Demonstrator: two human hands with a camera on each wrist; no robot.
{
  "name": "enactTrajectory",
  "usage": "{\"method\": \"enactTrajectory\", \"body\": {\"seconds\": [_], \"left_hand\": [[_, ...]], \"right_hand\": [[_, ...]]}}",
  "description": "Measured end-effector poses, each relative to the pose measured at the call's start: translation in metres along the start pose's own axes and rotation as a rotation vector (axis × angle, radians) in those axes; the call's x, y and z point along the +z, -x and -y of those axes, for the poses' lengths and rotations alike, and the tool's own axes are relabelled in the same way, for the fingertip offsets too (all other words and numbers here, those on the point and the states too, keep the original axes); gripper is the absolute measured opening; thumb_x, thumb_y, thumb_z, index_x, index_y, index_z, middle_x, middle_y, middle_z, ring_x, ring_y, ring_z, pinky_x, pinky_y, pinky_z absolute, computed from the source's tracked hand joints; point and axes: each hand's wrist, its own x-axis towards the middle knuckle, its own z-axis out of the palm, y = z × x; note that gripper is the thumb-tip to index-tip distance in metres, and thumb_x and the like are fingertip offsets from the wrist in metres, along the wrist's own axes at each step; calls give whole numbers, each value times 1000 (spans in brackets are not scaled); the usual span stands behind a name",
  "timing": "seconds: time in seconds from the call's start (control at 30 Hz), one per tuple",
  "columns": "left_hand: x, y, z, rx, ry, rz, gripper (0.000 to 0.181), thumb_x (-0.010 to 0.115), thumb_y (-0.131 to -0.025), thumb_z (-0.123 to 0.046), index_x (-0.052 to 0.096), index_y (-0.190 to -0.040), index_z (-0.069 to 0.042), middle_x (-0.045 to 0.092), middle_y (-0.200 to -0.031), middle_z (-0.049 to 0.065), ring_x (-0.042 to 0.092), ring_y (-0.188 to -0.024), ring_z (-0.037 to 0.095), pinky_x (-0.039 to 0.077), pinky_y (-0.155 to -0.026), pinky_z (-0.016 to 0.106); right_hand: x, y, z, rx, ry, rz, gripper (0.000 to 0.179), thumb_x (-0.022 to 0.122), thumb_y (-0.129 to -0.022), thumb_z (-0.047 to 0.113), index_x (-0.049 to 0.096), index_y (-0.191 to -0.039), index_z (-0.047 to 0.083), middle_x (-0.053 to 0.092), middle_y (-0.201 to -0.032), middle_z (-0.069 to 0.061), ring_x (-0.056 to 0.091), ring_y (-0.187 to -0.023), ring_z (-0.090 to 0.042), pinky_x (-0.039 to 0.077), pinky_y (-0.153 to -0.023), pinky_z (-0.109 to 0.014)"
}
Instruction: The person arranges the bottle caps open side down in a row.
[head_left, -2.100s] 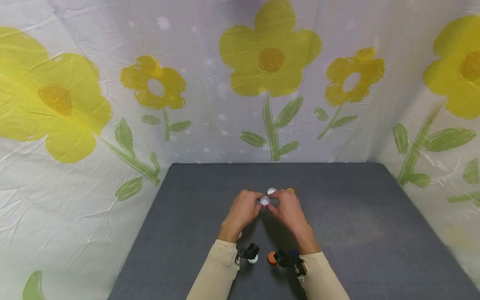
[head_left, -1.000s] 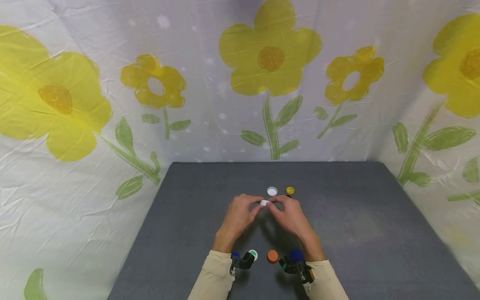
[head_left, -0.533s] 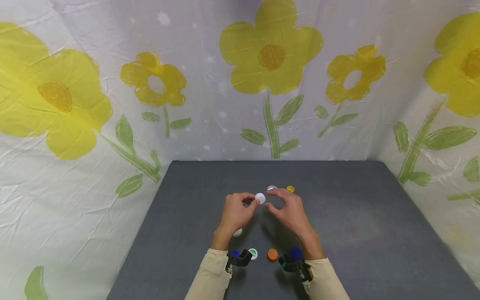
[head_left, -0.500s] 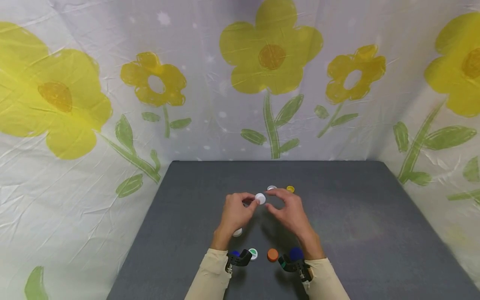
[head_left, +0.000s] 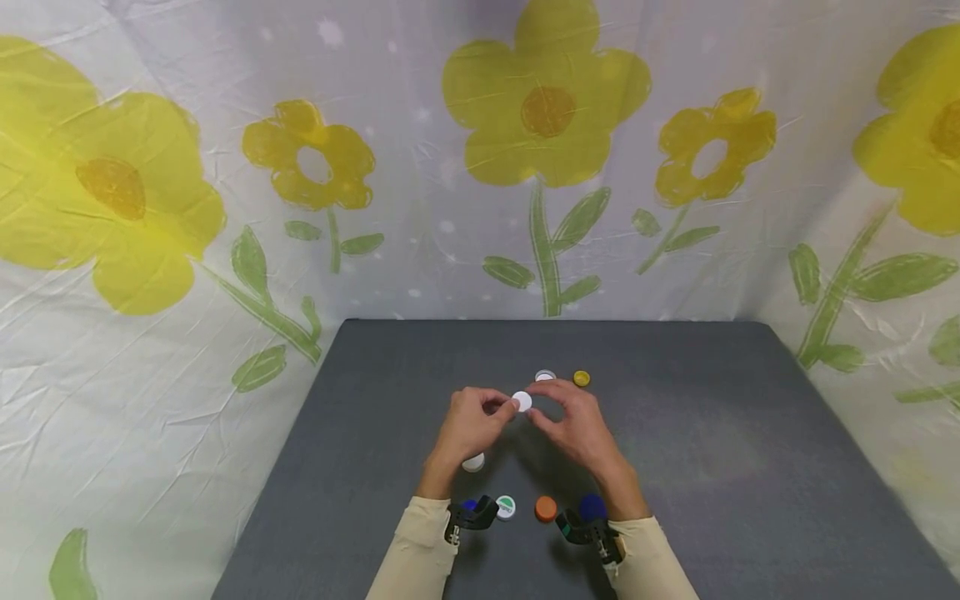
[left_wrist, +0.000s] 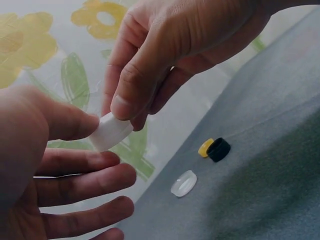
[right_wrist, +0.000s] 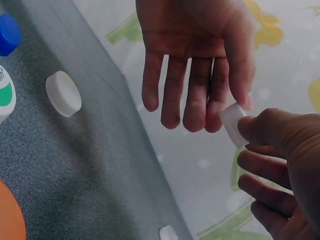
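Observation:
A small white bottle cap [head_left: 522,402] is held above the table, its flat white face toward the head camera. My left hand [head_left: 471,427] pinches it between thumb and index finger, the other fingers stretched out in the left wrist view. From the other side my right hand [head_left: 576,419] grips the same cap; its thumb [right_wrist: 260,125] presses on the cap's side in the right wrist view. Just beyond the hands lie a white cap [left_wrist: 184,183], a yellow cap [head_left: 581,378] and a black cap [left_wrist: 218,149], which the right hand hides in the head view.
On the dark grey table [head_left: 375,375], nearer the body, lie a white cap [head_left: 473,463], a white cap with a green mark [head_left: 506,507], an orange cap [head_left: 545,509] and two blue caps [head_left: 592,507]. A flower-printed cloth [head_left: 420,250] hangs behind and at both sides.
The held cap has been turned from hollow side showing to flat face showing. Half a second ago the right fingertips stood off it; now they are back on it.

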Motion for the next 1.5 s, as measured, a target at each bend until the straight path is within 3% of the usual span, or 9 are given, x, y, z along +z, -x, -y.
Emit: {"method": "enactTrajectory", "body": {"seconds": [0.17, 0.3, 0.53, 0.7, 1.0, 1.23, 1.5], "left_hand": [[-4, 3, 1, 47, -6, -11, 22, 71, -94, -32, 76, -109, -16, 75, -96, -6, 69, -84, 9, 57, -74, 31], [-8, 5, 2, 104, -31, 27, 20, 75, -91, -24, 76, -109, -17, 76, -103, -4, 70, -93, 14, 58, -82, 39], [-11, 9, 5, 136, -214, 66, 21, 81, -86, -25, 78, -106, -19, 76, -103, -3, 70, -98, 22, 56, -85, 40], [-12, 11, 9, 152, -292, 87, 22, 82, -84, -23, 78, -105, -20, 76, -100, -2, 70, -95, 21, 55, -83, 39], [-14, 16, 14, 116, -373, 121, 18, 84, -81, -22, 80, -99, -21, 76, -98, -5, 70, -95, 18, 56, -81, 39], [-3, 17, 23, 83, -458, 168, 16, 87, -77, -23, 81, -92, -20, 76, -92, -3, 66, -82, 13, 54, -74, 34], [5, 17, 29, 65, -488, 201, 13, 88, -75, -23, 80, -85, -20, 74, -88, -1, 62, -78, 14, 52, -73, 34]], "right_hand": [[1, 0, 0, 2, 0, -6, 26, 80, -86, 25, 75, -111, 17, 71, -119, 0, 65, -116, -22, 51, -99, -48], [2, 1, 0, 4, -5, 15, 24, 79, -88, 27, 74, -109, 18, 71, -116, 2, 65, -116, -21, 51, -100, -48], [6, 4, 5, 31, -8, 119, 22, 80, -87, 27, 75, -107, 18, 72, -117, 1, 65, -116, -23, 51, -99, -49], [12, 6, 6, 30, -1, 165, 23, 79, -87, 27, 75, -108, 18, 71, -117, 1, 66, -113, -21, 53, -97, -45], [28, 8, 4, -7, 37, 204, 22, 81, -84, 21, 76, -104, 14, 73, -110, -3, 67, -107, -23, 53, -94, -44], [40, 14, 1, -19, 88, 262, 17, 82, -81, 17, 76, -96, 13, 74, -103, -3, 68, -102, -22, 52, -92, -44], [44, 17, 1, -17, 106, 316, 18, 82, -81, 18, 76, -97, 10, 74, -102, -5, 67, -101, -26, 51, -93, -47]]}}
